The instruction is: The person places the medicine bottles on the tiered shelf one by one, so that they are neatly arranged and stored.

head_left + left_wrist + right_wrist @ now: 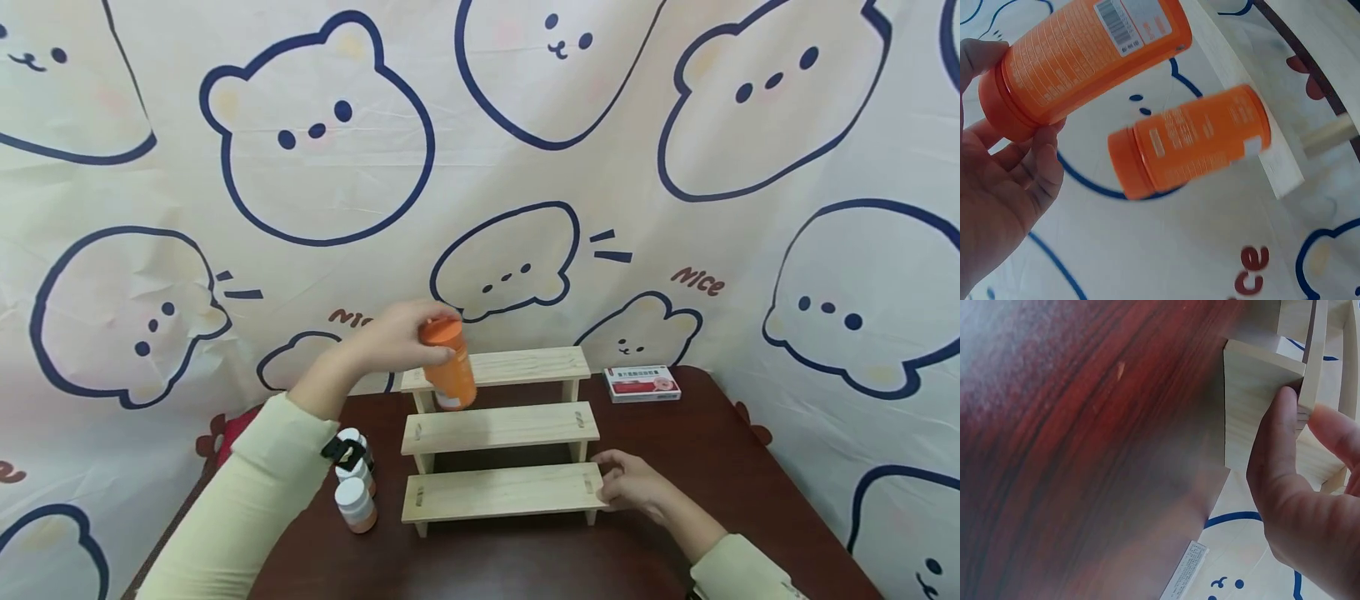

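My left hand [401, 337] grips an orange bottle [453, 375] near its cap and holds it upright before the top board of a three-step wooden rack [502, 429]. In the left wrist view, the thumb and fingers of the left hand [1007, 181] are around the cap of the held bottle [1097, 59]. Beyond it, a second orange bottle [1191, 144] has its base at the top board; in the head view it is hidden. My right hand [630, 483] pinches the right end of the rack's lowest board, thumb and fingers on opposite faces in the right wrist view.
Several white-capped bottles [356, 504] stand left of the rack, partly behind the left forearm. A flat red-and-white medicine box [642, 385] lies at the table's back right. The dark wooden table [525, 567] meets a cartoon-printed cloth [510, 175] behind.
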